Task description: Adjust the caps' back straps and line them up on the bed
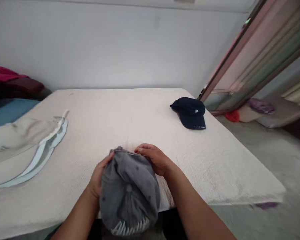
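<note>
A grey baseball cap (130, 190) with white lettering at its lower front is held over the near edge of the bed-like surface. My left hand (100, 176) grips its left side, thumb on top near the back edge. My right hand (153, 156) is curled at the cap's upper right edge, with its fingers bent round the rim; part of them is hidden. Toward the right rear lies a navy blue cap (188, 111), its brim facing me. On the left, pale beige caps (20, 146) with light blue-green brims lie stacked together.
A cream textured cover (130, 116) spreads over the flat surface. Behind it stands a pale wall (102, 46). Dark red and pink items (17, 80) sit at far left. To the right are a framed glass door (240, 66) and grey floor (260, 143).
</note>
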Demonstrator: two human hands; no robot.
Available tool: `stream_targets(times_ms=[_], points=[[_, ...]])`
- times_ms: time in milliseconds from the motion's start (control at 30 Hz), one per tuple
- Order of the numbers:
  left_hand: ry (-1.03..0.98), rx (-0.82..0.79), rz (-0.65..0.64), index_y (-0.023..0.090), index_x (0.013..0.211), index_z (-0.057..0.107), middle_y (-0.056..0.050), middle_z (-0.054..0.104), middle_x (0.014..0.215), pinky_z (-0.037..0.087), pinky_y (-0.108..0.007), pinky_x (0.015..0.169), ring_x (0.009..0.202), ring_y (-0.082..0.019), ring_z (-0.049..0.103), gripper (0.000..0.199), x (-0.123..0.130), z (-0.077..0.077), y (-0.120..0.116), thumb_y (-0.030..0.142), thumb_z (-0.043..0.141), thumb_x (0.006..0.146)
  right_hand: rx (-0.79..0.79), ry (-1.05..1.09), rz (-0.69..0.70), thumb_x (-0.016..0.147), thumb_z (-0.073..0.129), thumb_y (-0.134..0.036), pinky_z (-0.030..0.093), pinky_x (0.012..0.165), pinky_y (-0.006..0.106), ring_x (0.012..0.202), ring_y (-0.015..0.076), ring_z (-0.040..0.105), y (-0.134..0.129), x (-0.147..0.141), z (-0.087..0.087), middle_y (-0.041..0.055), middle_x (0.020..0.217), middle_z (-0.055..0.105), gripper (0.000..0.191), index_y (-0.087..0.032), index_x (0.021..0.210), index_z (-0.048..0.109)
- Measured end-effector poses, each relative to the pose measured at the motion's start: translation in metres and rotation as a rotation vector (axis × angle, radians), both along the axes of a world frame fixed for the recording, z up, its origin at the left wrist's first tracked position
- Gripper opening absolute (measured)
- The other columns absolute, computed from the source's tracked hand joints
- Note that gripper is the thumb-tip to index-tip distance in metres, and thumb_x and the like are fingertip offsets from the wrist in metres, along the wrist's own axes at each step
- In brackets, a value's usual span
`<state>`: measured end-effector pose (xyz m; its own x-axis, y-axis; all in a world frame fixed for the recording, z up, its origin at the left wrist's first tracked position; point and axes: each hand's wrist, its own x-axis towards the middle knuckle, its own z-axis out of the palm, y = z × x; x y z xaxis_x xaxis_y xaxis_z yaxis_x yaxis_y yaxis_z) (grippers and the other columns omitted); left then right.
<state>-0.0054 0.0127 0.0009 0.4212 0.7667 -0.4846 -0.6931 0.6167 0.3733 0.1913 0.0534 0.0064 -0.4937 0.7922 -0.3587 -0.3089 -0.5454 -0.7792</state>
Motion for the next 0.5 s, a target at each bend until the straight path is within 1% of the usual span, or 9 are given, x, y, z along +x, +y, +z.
stream_targets(times_ms=[100, 167, 233, 300, 400, 467, 500], points=[[-0.055, 0.088, 0.184, 0.019, 0.094, 0.068, -0.006, 0.073, 0.096, 0.046, -0.041, 0.096, 0.102, -0.025, 0.063, 0.031, -0.011, -0.009, 0.015, 0.041, 0.046, 0.088, 0.019, 0.061, 0.091, 0.077, 0.066, -0.039, 0.042, 0.061, 0.024, 0.065, 0.0115, 0.054, -0.004, 0.001, -0.001, 0.0006, 0.074, 0.061, 0.023, -0.016, 0.08, 0.064], [-0.067, 0.113, 0.249, 0.02, 0.099, 0.067, -0.006, 0.073, 0.101, 0.046, -0.041, 0.096, 0.104, -0.026, 0.062, 0.034, -0.017, -0.014, 0.023, 0.042, 0.044, 0.089, 0.019, 0.063, 0.095, 0.076, 0.068, -0.039, 0.043, 0.063, 0.025, 0.067, 0.0121, 0.055, -0.004, 0.003, -0.002, 0.0014, 0.077, 0.063, 0.024, -0.016, 0.083, 0.065], [-0.081, 0.114, 0.251, 0.019, 0.108, 0.065, -0.008, 0.072, 0.106, 0.045, -0.043, 0.097, 0.108, -0.027, 0.061, 0.038, -0.019, -0.017, 0.027, 0.043, 0.043, 0.089, 0.005, 0.049, 0.014, 0.072, 0.071, -0.034, 0.043, 0.062, 0.024, 0.064, 0.0116, 0.055, -0.001, 0.005, -0.003, 0.001, 0.074, 0.063, 0.022, -0.016, 0.083, 0.065], [-0.103, 0.118, 0.234, 0.017, 0.115, 0.062, -0.01, 0.07, 0.11, 0.043, -0.044, 0.099, 0.111, -0.028, 0.059, 0.044, -0.014, -0.018, 0.024, 0.047, 0.043, 0.089, -0.006, 0.07, -0.113, 0.069, 0.074, -0.031, 0.042, 0.059, 0.024, 0.06, 0.0108, 0.053, 0.005, 0.009, -0.005, -0.0005, 0.069, 0.062, 0.02, -0.016, 0.078, 0.064], [-0.112, 0.108, 0.177, 0.016, 0.121, 0.06, -0.012, 0.069, 0.112, 0.042, -0.047, 0.099, 0.114, -0.032, 0.057, 0.054, -0.003, -0.018, 0.011, 0.054, 0.044, 0.086, -0.002, 0.146, -0.259, 0.065, 0.074, -0.029, 0.042, 0.06, 0.025, 0.059, 0.0109, 0.052, 0.015, 0.016, -0.006, -0.0018, 0.065, 0.061, 0.02, -0.017, 0.072, 0.061], [-0.108, 0.089, 0.14, 0.015, 0.122, 0.059, -0.013, 0.07, 0.111, 0.042, -0.049, 0.098, 0.114, -0.034, 0.057, 0.057, 0.003, -0.02, 0.0, 0.057, 0.046, 0.085, -0.004, 0.157, -0.317, 0.063, 0.074, -0.026, 0.043, 0.061, 0.026, 0.059, 0.0112, 0.051, 0.019, 0.019, -0.007, -0.0019, 0.063, 0.06, 0.019, -0.017, 0.07, 0.06], [-0.106, 0.079, 0.128, 0.015, 0.121, 0.059, -0.013, 0.07, 0.11, 0.043, -0.05, 0.096, 0.113, -0.035, 0.057, 0.056, 0.004, -0.021, -0.005, 0.055, 0.046, 0.084, -0.007, 0.147, -0.337, 0.063, 0.073, -0.025, 0.042, 0.061, 0.026, 0.058, 0.0113, 0.051, 0.019, 0.019, -0.008, -0.0019, 0.062, 0.06, 0.018, -0.017, 0.069, 0.059]])
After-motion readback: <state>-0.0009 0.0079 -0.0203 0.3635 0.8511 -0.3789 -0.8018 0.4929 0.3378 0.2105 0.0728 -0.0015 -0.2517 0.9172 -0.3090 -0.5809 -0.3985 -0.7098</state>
